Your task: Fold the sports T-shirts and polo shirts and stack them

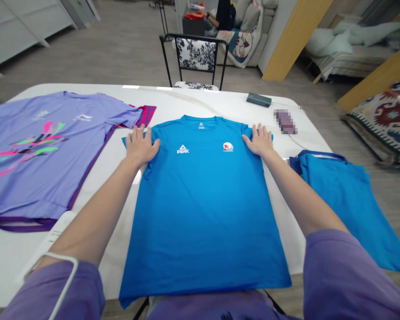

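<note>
A blue T-shirt [203, 200] with white logos lies flat, front up, on the white table [193, 102], its hem hanging over the near edge. My left hand [140, 146] rests flat on the shirt's left shoulder and sleeve, fingers spread and open. On the right shoulder my right hand [260, 140] lies flat too, fingers stretched out. Neither hand grips the cloth.
A purple T-shirt [43, 151] is spread at the left over a pink striped cloth [147, 114]. Another blue garment [346, 200] hangs off the right edge. A dark flat box [259, 99] and a blurred object [286, 122] sit at the far right. A black chair [196, 58] stands behind the table.
</note>
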The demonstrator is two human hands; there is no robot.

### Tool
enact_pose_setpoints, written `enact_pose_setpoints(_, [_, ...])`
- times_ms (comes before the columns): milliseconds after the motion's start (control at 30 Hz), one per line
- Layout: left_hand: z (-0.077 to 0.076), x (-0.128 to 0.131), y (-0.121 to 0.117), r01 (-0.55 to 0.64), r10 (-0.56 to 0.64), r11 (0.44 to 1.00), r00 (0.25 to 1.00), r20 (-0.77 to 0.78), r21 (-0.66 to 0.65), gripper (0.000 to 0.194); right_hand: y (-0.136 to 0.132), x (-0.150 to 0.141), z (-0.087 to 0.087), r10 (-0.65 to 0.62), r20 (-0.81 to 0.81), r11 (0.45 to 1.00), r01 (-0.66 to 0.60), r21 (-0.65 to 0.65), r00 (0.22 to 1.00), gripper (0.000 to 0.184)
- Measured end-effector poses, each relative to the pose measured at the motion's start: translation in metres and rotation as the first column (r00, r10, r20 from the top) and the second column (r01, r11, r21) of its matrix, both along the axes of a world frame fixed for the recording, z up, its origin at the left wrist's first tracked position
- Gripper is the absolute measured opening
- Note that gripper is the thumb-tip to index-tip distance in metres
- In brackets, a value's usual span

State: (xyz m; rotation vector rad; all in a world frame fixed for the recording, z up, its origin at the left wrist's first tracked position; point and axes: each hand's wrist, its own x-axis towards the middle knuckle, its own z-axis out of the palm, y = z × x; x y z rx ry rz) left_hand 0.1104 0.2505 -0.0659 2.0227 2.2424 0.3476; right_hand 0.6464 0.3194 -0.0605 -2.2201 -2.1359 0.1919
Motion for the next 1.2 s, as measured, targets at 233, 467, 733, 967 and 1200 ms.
enact_pose_setpoints(233, [-0.003, 0.05, 0.035, 0.142, -0.136, 0.983, 0.989, 0.059, -0.118, 0.098, 0.016, -0.012, -0.001, 0.019, -0.033, 0.994, -0.022, -0.108, 0.999, 0.109])
enact_pose_setpoints(467, [0.015, 0.06, 0.031, 0.109, -0.107, 0.994, 0.987, 0.118, -0.016, 0.091, 0.032, -0.007, -0.001, -0.025, -0.052, 0.996, 0.02, -0.086, 0.998, 0.115])
enact_pose_setpoints(733, [0.053, 0.092, -0.179, 0.005, -0.013, 0.995, 0.997, 0.076, 0.1, 0.062, -0.003, -0.124, 0.045, 0.206, -0.119, 0.955, -0.173, 0.241, 0.971, 0.082])
enact_pose_setpoints(967, [0.05, 0.048, -0.383, -0.188, 0.178, 0.979, 0.978, 0.108, 0.084, 0.031, -0.039, -0.342, 0.072, 0.577, -0.282, 0.807, -0.588, 0.053, 0.767, 0.057])
enact_pose_setpoints(1200, [0.045, 0.052, -0.452, -0.26, 0.269, 0.963, 0.942, 0.201, -0.072, 0.026, -0.019, -0.487, 0.052, 0.526, -0.271, 0.842, -0.538, 0.032, 0.806, 0.07])
